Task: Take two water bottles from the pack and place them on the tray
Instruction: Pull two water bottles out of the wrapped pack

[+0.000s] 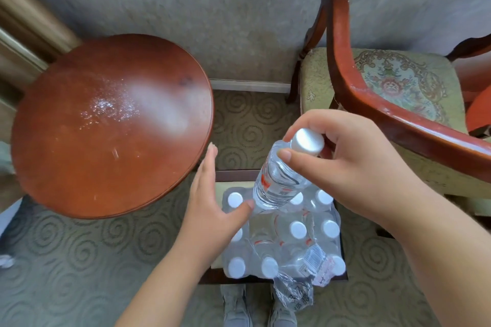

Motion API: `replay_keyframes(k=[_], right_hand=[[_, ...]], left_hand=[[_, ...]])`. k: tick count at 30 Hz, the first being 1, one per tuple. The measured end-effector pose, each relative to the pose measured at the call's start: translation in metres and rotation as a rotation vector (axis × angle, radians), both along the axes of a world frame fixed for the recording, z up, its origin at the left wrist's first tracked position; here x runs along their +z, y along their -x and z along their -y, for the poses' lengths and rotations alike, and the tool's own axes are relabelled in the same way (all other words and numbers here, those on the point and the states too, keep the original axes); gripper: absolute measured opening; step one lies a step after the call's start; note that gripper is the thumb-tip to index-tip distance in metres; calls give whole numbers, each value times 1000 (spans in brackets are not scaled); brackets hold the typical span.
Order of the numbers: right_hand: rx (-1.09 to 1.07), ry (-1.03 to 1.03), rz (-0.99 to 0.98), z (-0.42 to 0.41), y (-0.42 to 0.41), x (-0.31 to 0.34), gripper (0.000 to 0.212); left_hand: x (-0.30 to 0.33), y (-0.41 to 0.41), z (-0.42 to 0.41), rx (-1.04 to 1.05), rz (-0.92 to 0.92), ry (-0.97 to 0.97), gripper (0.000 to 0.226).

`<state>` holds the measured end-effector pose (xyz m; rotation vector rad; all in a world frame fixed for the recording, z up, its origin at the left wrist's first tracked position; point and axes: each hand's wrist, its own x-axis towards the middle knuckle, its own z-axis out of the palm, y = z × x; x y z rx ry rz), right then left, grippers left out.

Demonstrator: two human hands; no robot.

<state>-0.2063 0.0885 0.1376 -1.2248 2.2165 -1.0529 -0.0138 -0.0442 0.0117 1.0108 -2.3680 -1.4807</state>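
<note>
Pinching a water bottle (279,180) by its neck above the pack (284,236), right hand (345,167); left hand (212,204) released.

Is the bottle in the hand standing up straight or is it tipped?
Tipped. The bottle leans, its cap up and to the right in the right hand, its base down by the pack.

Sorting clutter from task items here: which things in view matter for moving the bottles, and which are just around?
Job:
water bottle, held at the neck by the right hand
pack of bottles
left hand, open, at the pack

Just there:
round wooden table
armchair
torn wrap
No tray visible.
</note>
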Motion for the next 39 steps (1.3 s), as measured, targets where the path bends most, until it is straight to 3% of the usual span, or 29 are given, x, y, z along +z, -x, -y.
replay_keyframes(k=[4, 7, 9, 11, 13, 15, 19, 22, 24, 27, 34, 39], right_hand=[[9, 4, 2, -1, -3, -2, 14], [7, 8, -38, -3, -2, -4, 17], [-24, 31, -33, -9, -2, -8, 28], [-204, 135, 122, -20, -7, -20, 43], [-452, 127, 101, -37, -16, -41, 42], [-486, -151, -34, -51, -32, -70, 38], [-75, -645, -239, -60, -74, -109, 26], [96, -852, -318, -52, -89, -127, 45], [74, -858, -350, -42, -91, -131, 39], [-50, -680, -276, -44, -88, -129, 15], [-464, -325, 3, -103, -80, -36, 33], [-524, -140, 55, -114, -56, 19, 37]], left_hand=[[27, 43, -3, -169, -81, -150, 122], [23, 82, -23, -251, 65, 37, 74], [22, 86, -27, -172, 101, 170, 58], [19, 77, -26, -118, 35, 134, 58], [20, 70, -23, -100, -44, 52, 62], [22, 68, -21, -96, -83, 18, 61], [24, 68, -22, -90, -92, -17, 60], [25, 67, -26, -53, -92, 2, 57], [25, 67, -29, -29, -93, 10, 58], [22, 66, -31, -11, -93, -3, 61], [25, 68, -35, 37, -102, 16, 60], [24, 64, -37, 0, -127, 72, 64]])
